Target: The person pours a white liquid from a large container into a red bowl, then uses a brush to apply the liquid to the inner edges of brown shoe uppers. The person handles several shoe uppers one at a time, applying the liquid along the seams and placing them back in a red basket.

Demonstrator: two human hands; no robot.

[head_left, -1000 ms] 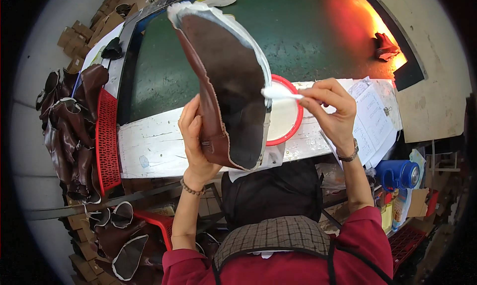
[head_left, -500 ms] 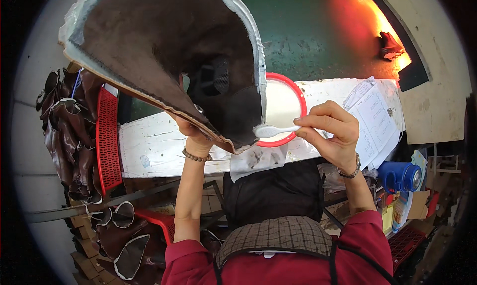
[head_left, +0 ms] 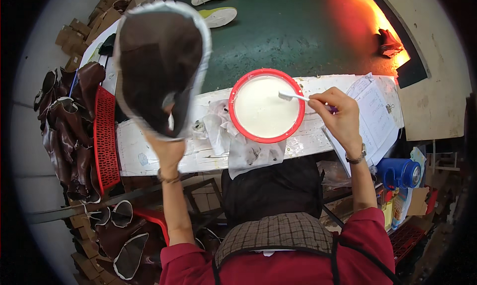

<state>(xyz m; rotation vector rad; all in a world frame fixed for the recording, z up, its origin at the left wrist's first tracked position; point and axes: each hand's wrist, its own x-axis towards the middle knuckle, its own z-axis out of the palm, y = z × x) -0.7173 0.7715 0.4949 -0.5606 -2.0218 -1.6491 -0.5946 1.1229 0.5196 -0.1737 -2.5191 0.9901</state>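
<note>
Over the left part of the bench, a brown boot piece is held up, smeary to look at, with a dark inside and a pale rim. Its long side runs from near to far. The left hand is at its near, narrow end, so most of the piece reaches out to the far side of that grip. That grip holds the end, but the piece hides most of the fingers.

Just right of the boot piece, and apart from it, sits a round tub with a red rim, full of creamy white stuff. Over its right half is a small white brush. The right hand pinches the handle with thumb and fingers. From that grip the brush points left and a little far, so its long way runs across the boot piece's. I can't tell if the bristles touch the white stuff. Of the two hands, the right one is nearer the tub.

A stained white cloth lies at the tub's near side. Papers lie to the right.
</note>
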